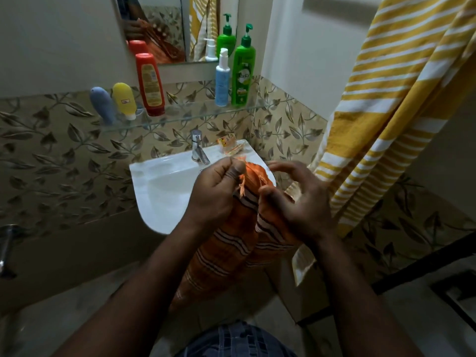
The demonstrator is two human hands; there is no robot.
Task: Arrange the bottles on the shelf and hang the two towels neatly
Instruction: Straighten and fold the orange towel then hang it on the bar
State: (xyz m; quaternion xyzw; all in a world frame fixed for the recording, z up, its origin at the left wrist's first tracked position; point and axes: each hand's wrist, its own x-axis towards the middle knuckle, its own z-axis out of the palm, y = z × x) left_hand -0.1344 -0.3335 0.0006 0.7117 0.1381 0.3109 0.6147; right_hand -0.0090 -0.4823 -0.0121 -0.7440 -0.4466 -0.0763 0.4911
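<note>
While the orange striped towel (231,243) is held up in the lower middle of the frame, in front of the white washbasin (152,191), its fringed top edge is gripped by the left hand (219,191), whose fingers are curled round the cloth. The right hand (301,202) is seen just beside it, to the right. Its thumb is laid against the fabric, and its fingers are spread and loosely bent above the towel without being closed on it. The rest of the towel is left hanging down between the forearms.

The yellow-and-white striped towel (386,112) is seen hanging in long folds along the right side of the frame, from the top edge down to behind the right wrist.

A glass shelf (190,113) is fixed across the upper middle, below a mirror (159,11). On its left part a blue-grey tube (103,104), a yellow tube (125,100) and a taller red bottle (150,83) are stood close together, cap down. On its right part, well apart from these, a pale blue pump bottle (222,81) and a green pump bottle (243,73) are set upright, just beside each other.

A chrome tap (197,148) is mounted at the back of the basin, and a small yellow packet (229,146) is lying on the rim to its right. The wall is covered with leaf-patterned tiles (51,150).
</note>
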